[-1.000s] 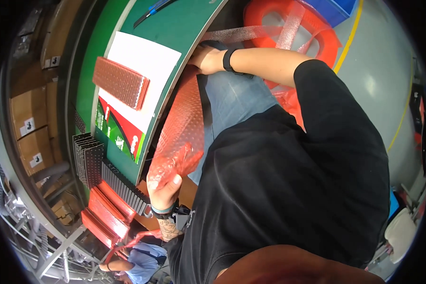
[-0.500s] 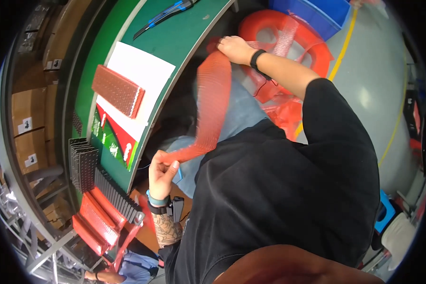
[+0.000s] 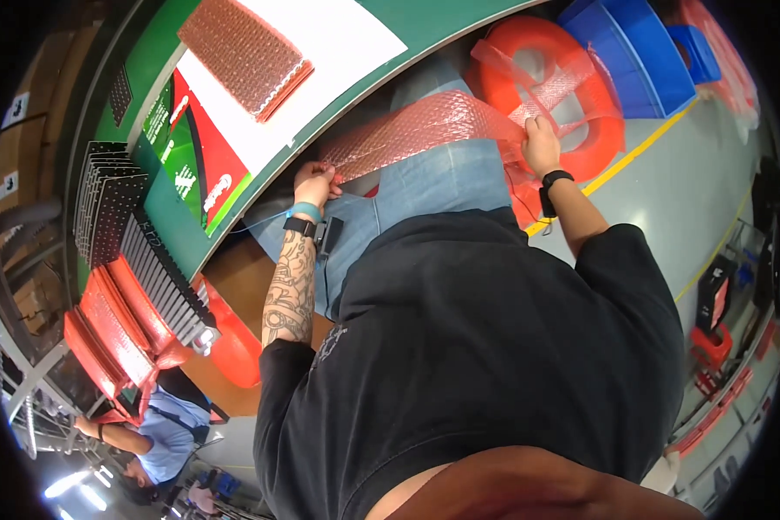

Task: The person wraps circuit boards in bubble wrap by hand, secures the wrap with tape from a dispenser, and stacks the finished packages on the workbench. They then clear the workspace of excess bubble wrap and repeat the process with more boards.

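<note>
A strip of translucent red bubble wrap (image 3: 407,134) stretches between my two hands, above my lap and beside the table edge. My left hand (image 3: 317,184) pinches its near left end with thumb and fingers. At the right end, my right hand (image 3: 541,147) is closed on the wrap, close to a big red roll of bubble wrap (image 3: 614,95) on the floor. On the table, a flat bundle wrapped in red bubble wrap (image 3: 244,56) lies on a white sheet (image 3: 355,39); what is inside it cannot be made out.
A green and red printed sheet (image 3: 195,160) lies on the green table (image 3: 169,230). Black perforated panels (image 3: 108,204) stand at the left, beside several red wrapped bundles (image 3: 117,325). Blue bins (image 3: 633,56) stand beyond the roll. Another person (image 3: 169,433) is at lower left.
The strip has swung from near upright to lying across my lap, pulled flatter. My right hand has moved right and nearer; my left has risen. The view has shifted, and the utility knife is out of sight.
</note>
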A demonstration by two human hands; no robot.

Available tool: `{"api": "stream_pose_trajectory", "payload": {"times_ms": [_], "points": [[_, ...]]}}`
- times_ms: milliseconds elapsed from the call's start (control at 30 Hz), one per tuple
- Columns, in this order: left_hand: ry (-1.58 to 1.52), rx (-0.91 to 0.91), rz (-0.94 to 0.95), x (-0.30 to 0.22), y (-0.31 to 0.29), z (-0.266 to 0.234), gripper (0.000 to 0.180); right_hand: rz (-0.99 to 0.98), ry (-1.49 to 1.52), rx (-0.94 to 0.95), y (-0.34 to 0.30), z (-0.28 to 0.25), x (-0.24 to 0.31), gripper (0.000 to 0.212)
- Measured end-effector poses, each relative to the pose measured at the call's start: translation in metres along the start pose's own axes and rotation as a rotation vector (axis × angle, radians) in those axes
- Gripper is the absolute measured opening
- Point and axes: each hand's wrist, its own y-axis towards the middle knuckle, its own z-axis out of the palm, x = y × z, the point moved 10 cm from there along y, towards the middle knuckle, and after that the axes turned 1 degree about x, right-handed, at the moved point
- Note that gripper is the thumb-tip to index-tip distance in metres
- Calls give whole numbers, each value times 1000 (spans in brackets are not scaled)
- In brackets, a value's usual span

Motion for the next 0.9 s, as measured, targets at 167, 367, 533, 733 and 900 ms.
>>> {"api": "stream_pose_trajectory", "payload": {"times_ms": [167, 367, 533, 733, 900], "points": [[27, 36, -81, 17, 12, 8, 28, 117, 231, -4, -6, 24, -3, 34], [646, -228, 351, -19, 13, -14, 60, 46, 438, 100, 22, 9, 22, 46], [773, 37, 910, -176, -80, 123, 65, -226, 440, 42, 60, -47, 93, 53], [905, 76, 1270, -199, -48, 215, 51, -496, 444, 86, 97, -34, 106, 59], [1011, 152, 1093, -183, -58, 191, 15, -174, 698, 508, 91, -35, 92, 56]]}}
